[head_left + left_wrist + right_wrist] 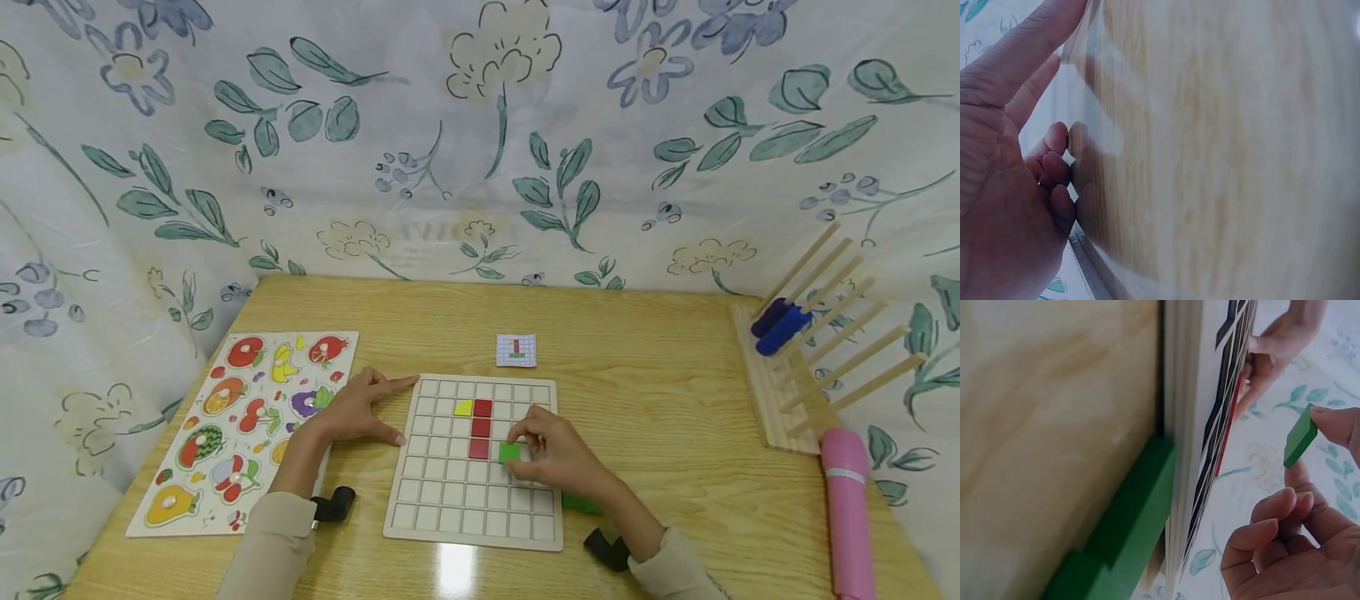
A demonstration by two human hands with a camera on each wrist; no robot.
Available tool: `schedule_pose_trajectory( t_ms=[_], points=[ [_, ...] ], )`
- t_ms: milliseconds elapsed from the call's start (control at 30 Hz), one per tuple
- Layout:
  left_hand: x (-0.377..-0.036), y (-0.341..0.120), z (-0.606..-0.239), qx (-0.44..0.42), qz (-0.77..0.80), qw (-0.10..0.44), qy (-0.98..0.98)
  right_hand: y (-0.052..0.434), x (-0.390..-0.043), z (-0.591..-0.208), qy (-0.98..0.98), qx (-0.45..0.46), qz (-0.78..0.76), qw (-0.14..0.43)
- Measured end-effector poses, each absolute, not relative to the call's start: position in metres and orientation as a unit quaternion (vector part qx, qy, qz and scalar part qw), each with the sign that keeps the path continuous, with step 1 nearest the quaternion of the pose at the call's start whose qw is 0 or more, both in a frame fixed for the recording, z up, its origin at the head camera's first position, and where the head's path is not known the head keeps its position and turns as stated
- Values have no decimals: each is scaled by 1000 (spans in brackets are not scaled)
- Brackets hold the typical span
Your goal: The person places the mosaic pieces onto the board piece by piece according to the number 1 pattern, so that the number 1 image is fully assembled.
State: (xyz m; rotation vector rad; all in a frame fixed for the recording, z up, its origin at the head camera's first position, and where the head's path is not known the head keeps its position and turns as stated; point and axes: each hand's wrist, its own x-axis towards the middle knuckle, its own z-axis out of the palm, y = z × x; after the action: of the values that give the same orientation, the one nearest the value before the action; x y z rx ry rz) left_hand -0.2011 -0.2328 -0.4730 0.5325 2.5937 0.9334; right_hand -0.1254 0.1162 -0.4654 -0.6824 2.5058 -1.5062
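My right hand [558, 450] pinches a small green square tile [509, 452] between thumb and index finger. In the right wrist view the tile [1300, 436] is tilted and raised off the pale gridded board [442, 492]. Three red squares [480, 428] stand in a column on that board, with a yellow quarter-round piece [463, 407] left of the top one. My left hand [352, 410] lies at the board's left side, thumb and index finger stretched out to its edge. Its other fingertips [1063, 200] are bent against the tabletop in the left wrist view.
More green pieces [581, 502] lie by the board's right edge, partly under my right forearm. A small pattern card [516, 350] lies behind the board. A fruit puzzle [262, 375] is at left; a wooden peg rack [757, 392] and a pink cylinder [847, 517] are at right.
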Motion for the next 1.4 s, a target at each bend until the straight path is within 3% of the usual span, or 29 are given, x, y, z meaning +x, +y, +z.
schedule_pose_trajectory(
  t_ms=[1067,1400],
  points=[
    [-203,-231,-472,193,326,165,911,91,-128,-457,841,-241,-476,92],
    [-202,-233,-475,193,320,165,913,83,-131,-454,844,-260,-463,72]
  ],
)
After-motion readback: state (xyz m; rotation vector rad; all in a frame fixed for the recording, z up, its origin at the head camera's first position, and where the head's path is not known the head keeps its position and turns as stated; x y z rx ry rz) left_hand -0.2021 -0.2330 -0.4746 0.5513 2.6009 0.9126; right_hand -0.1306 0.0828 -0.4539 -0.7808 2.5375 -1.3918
